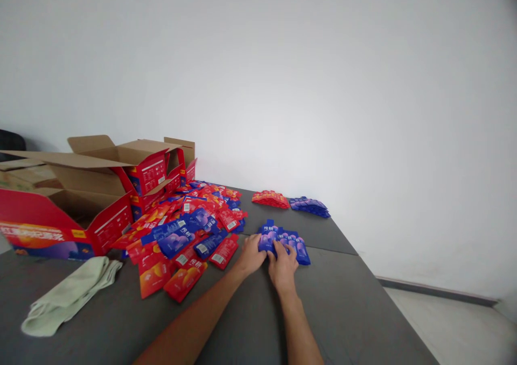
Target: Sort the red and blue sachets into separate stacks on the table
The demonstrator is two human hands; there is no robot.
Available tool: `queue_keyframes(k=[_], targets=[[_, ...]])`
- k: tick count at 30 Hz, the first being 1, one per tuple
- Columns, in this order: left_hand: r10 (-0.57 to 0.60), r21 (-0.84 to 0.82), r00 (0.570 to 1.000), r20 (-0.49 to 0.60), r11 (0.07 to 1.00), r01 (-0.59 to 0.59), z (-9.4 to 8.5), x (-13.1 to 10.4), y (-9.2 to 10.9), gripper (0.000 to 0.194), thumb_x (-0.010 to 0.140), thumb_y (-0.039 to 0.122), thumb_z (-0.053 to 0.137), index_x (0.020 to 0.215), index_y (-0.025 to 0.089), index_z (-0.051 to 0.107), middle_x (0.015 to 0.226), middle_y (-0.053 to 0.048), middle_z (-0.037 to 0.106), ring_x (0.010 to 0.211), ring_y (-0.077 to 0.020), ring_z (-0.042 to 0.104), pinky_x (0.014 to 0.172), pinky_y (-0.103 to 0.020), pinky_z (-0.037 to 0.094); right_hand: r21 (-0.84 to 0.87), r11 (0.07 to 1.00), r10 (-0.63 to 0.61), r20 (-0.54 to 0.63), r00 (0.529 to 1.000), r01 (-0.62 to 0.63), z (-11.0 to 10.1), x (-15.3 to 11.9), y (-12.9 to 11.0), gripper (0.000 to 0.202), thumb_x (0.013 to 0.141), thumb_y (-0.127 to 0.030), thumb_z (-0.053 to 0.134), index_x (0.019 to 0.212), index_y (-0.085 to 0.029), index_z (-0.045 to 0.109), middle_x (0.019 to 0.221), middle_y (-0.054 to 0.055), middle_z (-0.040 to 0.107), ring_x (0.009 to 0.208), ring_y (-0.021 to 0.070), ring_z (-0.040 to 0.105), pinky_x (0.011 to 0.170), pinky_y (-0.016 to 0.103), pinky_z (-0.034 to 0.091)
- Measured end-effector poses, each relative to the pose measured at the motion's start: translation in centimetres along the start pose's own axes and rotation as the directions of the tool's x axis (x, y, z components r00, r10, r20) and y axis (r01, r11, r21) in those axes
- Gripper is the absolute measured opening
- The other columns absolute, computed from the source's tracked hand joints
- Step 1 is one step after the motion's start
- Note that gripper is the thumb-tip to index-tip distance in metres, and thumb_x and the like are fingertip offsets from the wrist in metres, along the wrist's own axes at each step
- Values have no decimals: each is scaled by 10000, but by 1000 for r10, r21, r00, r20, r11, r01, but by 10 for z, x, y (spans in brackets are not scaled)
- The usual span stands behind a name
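Observation:
A short overlapping row of blue pouches (301,251) with purple fruit pictures lies on the dark table in front of me. My left hand (251,255) grips the lower left edge of the leftmost blue pouch (267,237), which overlaps the others. My right hand (283,267) is close beside it, thumb at that same pouch and fingers bent over the front edge of the row. Parts of the lower pouch edges are hidden under my fingers.
Left of my hands spreads a heap of loose red and blue pouches (194,225). Behind the row lie a red pouch stack (270,198) and a blue pouch stack (310,206), near the wall. Open cartons (109,230) and a pale folded cloth (70,295) occupy the left side.

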State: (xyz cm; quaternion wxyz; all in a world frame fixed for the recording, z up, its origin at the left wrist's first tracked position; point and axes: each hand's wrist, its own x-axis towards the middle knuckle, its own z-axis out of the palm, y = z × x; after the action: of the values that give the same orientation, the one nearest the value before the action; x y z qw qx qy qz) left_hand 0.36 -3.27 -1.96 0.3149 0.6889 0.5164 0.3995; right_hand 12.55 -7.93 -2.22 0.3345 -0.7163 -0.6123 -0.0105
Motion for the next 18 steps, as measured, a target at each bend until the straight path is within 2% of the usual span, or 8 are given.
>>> queue_keyframes(k=[2, 4, 9, 13, 18], targets=[[2, 144, 1000, 20, 990, -5, 6, -1, -4, 565, 721, 195, 598, 1285, 188, 563, 1410, -102, 511, 1306, -284, 419, 1072, -401, 346, -54, 998, 24, 3, 1000, -24, 3, 0, 5, 407, 890, -261, 487, 1276, -261, 616, 1350, 95, 569, 1308, 363, 352, 957, 534, 348], [-7, 222, 999, 53, 975, -5, 12, -2, -9, 575, 753, 234, 577, 1325, 193, 534, 1462, -92, 456, 1339, -290, 368, 1092, -423, 316, -96, 995, 31, -8, 999, -31, 9, 1, 9, 400, 902, -261, 470, 1275, -280, 615, 1366, 76, 560, 1347, 356, 304, 979, 552, 315], [-21, 352, 997, 73, 936, -6, 23, 0, -15, 534, 815, 286, 529, 1344, 213, 524, 1483, -77, 433, 1359, -293, 321, 1102, -445, 286, -167, 985, 36, -14, 999, -38, 23, 0, 18, 403, 928, -262, 411, 1268, -350, 608, 1431, 27, 501, 1413, 345, 191, 1023, 642, 206], [3, 427, 998, 57, 904, -28, 27, -3, -13, 513, 851, 288, 491, 1354, 191, 513, 1463, -94, 453, 1329, -290, 351, 1087, -443, 298, -183, 982, 65, 46, 997, -55, 26, 0, 22, 439, 918, -252, 407, 1303, -377, 578, 1507, 15, 400, 1431, 366, 134, 1015, 686, 185], [23, 456, 998, 61, 889, -48, 28, -7, -12, 489, 871, 302, 480, 1348, 197, 511, 1438, -86, 478, 1304, -266, 389, 1082, -410, 304, -190, 976, 132, 113, 985, -109, 22, 0, 19, 479, 927, -244, 372, 1357, -401, 511, 1537, -20, 344, 1447, 306, 120, 1044, 645, 210]])
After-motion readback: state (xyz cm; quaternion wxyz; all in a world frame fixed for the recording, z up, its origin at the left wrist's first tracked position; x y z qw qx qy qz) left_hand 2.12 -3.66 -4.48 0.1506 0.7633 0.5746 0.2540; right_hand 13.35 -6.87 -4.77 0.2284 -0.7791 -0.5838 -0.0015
